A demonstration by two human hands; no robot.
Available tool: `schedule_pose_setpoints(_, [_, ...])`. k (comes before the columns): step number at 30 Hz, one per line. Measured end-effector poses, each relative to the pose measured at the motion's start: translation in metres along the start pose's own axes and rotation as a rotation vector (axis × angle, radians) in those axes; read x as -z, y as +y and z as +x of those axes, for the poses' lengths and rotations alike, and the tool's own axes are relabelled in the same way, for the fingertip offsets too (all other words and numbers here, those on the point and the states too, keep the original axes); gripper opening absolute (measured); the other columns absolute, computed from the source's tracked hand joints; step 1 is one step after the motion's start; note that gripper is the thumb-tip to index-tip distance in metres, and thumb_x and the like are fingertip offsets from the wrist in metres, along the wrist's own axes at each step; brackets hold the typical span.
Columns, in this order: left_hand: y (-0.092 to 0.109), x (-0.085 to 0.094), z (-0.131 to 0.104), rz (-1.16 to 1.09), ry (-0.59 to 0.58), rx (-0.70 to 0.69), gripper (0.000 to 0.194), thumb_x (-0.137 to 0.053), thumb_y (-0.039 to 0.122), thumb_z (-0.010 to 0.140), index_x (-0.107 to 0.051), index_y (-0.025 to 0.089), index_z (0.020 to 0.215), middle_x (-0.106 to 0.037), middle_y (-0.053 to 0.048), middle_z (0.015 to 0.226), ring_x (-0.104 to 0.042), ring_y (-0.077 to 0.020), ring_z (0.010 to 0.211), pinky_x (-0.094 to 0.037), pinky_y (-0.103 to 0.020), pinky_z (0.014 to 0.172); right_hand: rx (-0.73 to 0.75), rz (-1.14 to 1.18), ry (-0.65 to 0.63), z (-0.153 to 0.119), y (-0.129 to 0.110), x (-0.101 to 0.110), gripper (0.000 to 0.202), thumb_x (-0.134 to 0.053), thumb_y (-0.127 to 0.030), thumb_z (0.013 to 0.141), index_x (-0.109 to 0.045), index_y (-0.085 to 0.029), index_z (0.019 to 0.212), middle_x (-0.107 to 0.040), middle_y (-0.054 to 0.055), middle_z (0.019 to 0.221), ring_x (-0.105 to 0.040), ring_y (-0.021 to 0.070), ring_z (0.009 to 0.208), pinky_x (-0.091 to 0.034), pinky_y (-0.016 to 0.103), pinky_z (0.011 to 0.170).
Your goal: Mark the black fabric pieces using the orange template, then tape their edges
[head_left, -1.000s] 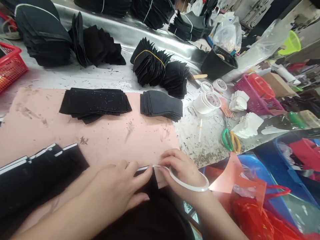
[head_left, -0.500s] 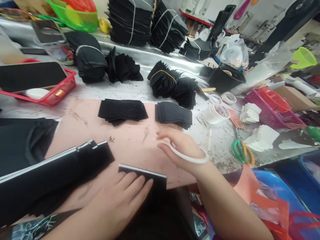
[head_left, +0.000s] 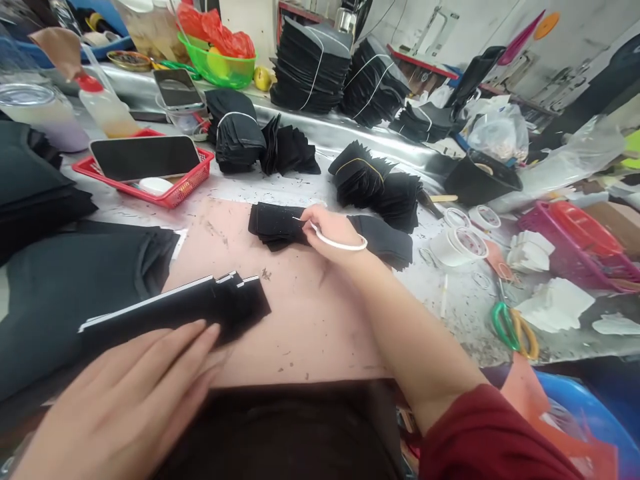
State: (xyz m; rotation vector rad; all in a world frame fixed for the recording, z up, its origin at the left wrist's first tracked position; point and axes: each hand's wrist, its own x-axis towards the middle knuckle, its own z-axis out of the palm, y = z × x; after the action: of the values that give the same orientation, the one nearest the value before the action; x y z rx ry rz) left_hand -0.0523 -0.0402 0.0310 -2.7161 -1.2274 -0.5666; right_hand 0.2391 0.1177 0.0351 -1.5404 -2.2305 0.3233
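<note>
Over the black strips with white edges (head_left: 185, 303) at the left of the pink board (head_left: 300, 320) lies my left hand (head_left: 145, 393), palm down with fingers stretched out. My right hand (head_left: 333, 230) has its thumb and fingers pinched at the right end of a stack of black rectangular pieces (head_left: 275, 223); what sits between the fingertips is too small to make out. A white ring of tape hangs round that hand. To its right is a stack of dark grey curved pieces (head_left: 387, 243), partly behind the wrist.
Behind the board stand tied black bundles (head_left: 237, 133) and a red basket (head_left: 193, 183) holding a phone. Tape rolls (head_left: 457, 247), scissors (head_left: 515, 327) and white pieces (head_left: 555, 303) lie right. Dark cloth (head_left: 75, 287) lies left.
My left hand has moved left onto the white-edged strips, and the separate strip is no longer apart at the front edge. My right hand has moved up to the black stack. The view has shifted left.
</note>
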Motion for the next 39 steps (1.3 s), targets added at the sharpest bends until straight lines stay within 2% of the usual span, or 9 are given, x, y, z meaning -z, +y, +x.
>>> schedule_pose_setpoints(5, [0.028, -0.002, 0.038, 0.014, 0.069, -0.233, 0.024, -0.047, 0.020, 0.089, -0.060, 0.013, 0.109, -0.065, -0.008, 0.107, -0.060, -0.0214, 0.089, -0.046, -0.036, 0.078, -0.064, 0.014, 0.002, -0.001, -0.004, -0.004, 0.030, -0.061, -0.017, 0.076, -0.053, -0.021, 0.106, -0.069, 0.004, 0.100, -0.063, 0.0244, 0.094, -0.046, 0.038, 0.083])
schedule_pose_setpoints(9, [0.039, -0.001, 0.043, -0.092, 0.111, -0.224, 0.019, -0.052, 0.017, 0.088, -0.062, 0.013, 0.102, -0.067, -0.007, 0.102, -0.060, -0.0196, 0.088, -0.047, -0.034, 0.077, -0.045, 0.065, 0.036, -0.014, -0.009, 0.007, 0.027, -0.054, -0.015, 0.080, -0.053, -0.022, 0.106, -0.071, 0.001, 0.090, -0.066, 0.0224, 0.089, -0.046, 0.037, 0.082])
schedule_pose_setpoints(14, [0.041, -0.002, 0.020, -0.223, 0.181, -0.120, 0.018, -0.050, 0.014, 0.088, -0.064, 0.017, 0.098, -0.068, -0.003, 0.098, -0.059, -0.0175, 0.094, -0.044, -0.031, 0.085, 0.143, 0.141, 0.003, -0.101, -0.024, 0.018, 0.027, -0.051, -0.012, 0.079, -0.054, -0.022, 0.104, -0.071, 0.002, 0.082, -0.068, 0.0192, 0.080, -0.049, 0.034, 0.077])
schedule_pose_setpoints(17, [0.042, -0.012, 0.008, -0.276, 0.172, -0.117, 0.020, -0.049, 0.014, 0.088, -0.065, 0.020, 0.099, -0.069, -0.001, 0.098, -0.059, -0.0171, 0.097, -0.041, -0.033, 0.092, -0.007, 0.242, -0.096, -0.154, -0.029, 0.020, 0.026, -0.050, -0.011, 0.079, -0.053, -0.022, 0.102, -0.071, 0.002, 0.080, -0.068, 0.0176, 0.076, -0.051, 0.031, 0.072])
schedule_pose_setpoints(20, [0.046, -0.027, 0.007, -0.299, 0.103, -0.167, 0.024, -0.052, 0.017, 0.087, -0.062, 0.022, 0.109, -0.068, -0.001, 0.107, -0.058, -0.0187, 0.101, -0.037, -0.037, 0.099, -0.133, 0.298, -0.161, -0.177, -0.033, 0.024, 0.023, -0.051, -0.011, 0.079, -0.055, -0.022, 0.099, -0.070, 0.002, 0.081, -0.067, 0.0171, 0.076, -0.051, 0.030, 0.070])
schedule_pose_setpoints(24, [0.052, -0.041, 0.017, -0.242, 0.035, -0.285, 0.028, -0.047, 0.019, 0.090, -0.059, 0.020, 0.115, -0.064, -0.001, 0.119, -0.056, -0.0199, 0.107, -0.034, -0.036, 0.100, -0.115, 0.384, -0.118, -0.170, -0.039, 0.027, 0.011, -0.053, -0.017, 0.082, -0.060, -0.022, 0.088, -0.066, 0.003, 0.084, -0.064, 0.0171, 0.077, -0.052, 0.030, 0.069])
schedule_pose_setpoints(27, [0.053, -0.043, 0.022, -0.195, 0.040, -0.303, 0.031, -0.037, 0.016, 0.092, -0.061, 0.019, 0.110, -0.066, -0.002, 0.113, -0.057, -0.0193, 0.105, -0.033, -0.036, 0.099, -0.195, 0.456, -0.024, -0.154, -0.051, 0.021, 0.016, -0.045, -0.018, 0.086, -0.060, -0.022, 0.083, -0.061, 0.003, 0.080, -0.062, 0.0158, 0.073, -0.052, 0.028, 0.065])
schedule_pose_setpoints(32, [0.052, -0.040, 0.022, -0.163, 0.027, -0.244, 0.033, -0.033, 0.015, 0.093, -0.061, 0.019, 0.111, -0.066, -0.001, 0.112, -0.057, -0.0195, 0.105, -0.033, -0.037, 0.098, -0.286, 0.632, -0.161, -0.129, -0.072, 0.003, 0.032, -0.046, -0.010, 0.080, -0.050, -0.028, 0.106, -0.056, -0.005, 0.073, -0.058, 0.0123, 0.062, -0.052, 0.025, 0.059])
schedule_pose_setpoints(39, [0.050, -0.041, 0.024, -0.151, 0.007, -0.243, 0.036, -0.029, 0.014, 0.093, -0.061, 0.018, 0.110, -0.067, -0.002, 0.109, -0.056, -0.0191, 0.103, -0.031, -0.037, 0.097, -0.327, 0.583, -0.235, -0.111, -0.081, -0.009, 0.025, -0.047, -0.012, 0.079, -0.049, -0.025, 0.101, -0.058, -0.005, 0.071, -0.059, 0.0124, 0.065, -0.048, 0.023, 0.059])
